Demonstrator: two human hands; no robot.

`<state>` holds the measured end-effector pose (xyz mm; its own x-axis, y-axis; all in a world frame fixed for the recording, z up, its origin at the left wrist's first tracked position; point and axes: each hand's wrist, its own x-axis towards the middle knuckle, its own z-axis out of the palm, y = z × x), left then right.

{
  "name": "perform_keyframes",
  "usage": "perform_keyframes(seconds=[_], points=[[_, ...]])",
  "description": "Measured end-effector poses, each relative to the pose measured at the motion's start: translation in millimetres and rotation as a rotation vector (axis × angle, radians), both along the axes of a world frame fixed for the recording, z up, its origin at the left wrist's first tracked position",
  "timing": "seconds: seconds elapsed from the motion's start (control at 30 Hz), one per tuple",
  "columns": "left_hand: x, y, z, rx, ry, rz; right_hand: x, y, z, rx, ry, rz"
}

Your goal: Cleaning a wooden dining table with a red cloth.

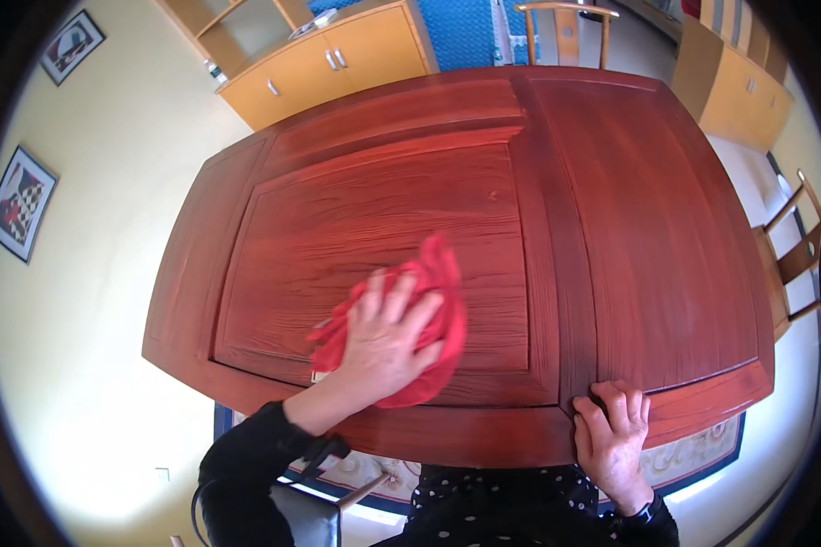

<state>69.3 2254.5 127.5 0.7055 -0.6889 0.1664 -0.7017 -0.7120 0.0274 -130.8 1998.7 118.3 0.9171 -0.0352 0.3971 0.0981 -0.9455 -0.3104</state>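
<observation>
My left hand (pixel 390 335) lies palm down with spread fingers on a bunched red cloth (pixel 445 308), pressing it to the tabletop. The cloth and fingers look slightly blurred. Beneath them is a large reddish-brown wooden table (pixel 383 198) with framed panels and visible grain. A small pale patch shows at the cloth's left edge; I cannot tell what it is. At the table's near edge, right of centre, my right hand (pixel 612 434) rests with bent fingers on the wooden border, no loose object in it.
A black-seated chair (pixel 308 513) stands near my left arm, and a patterned rug (pixel 698 444) lies under the table. Wooden chairs stand at the far side (pixel 566 34) and right (pixel 797 260). A light-wood cabinet (pixel 356 58) stands behind the table. Framed pictures (pixel 22 205) hang at left.
</observation>
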Motion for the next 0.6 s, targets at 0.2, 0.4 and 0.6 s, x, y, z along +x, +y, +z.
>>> perform_keyframes(seconds=[0.2,0.4,0.6], points=[[119,-59,-6,-0.014,-0.058,0.074,0,8,-2,0.041,0.022,-0.028],[208,14,-3,0.012,0.028,0.723,-1,7,-1,0.093,0.006,-0.032],[160,110,-19,0.021,-0.003,0.92,1,5,1,0.086,0.009,-0.027]])
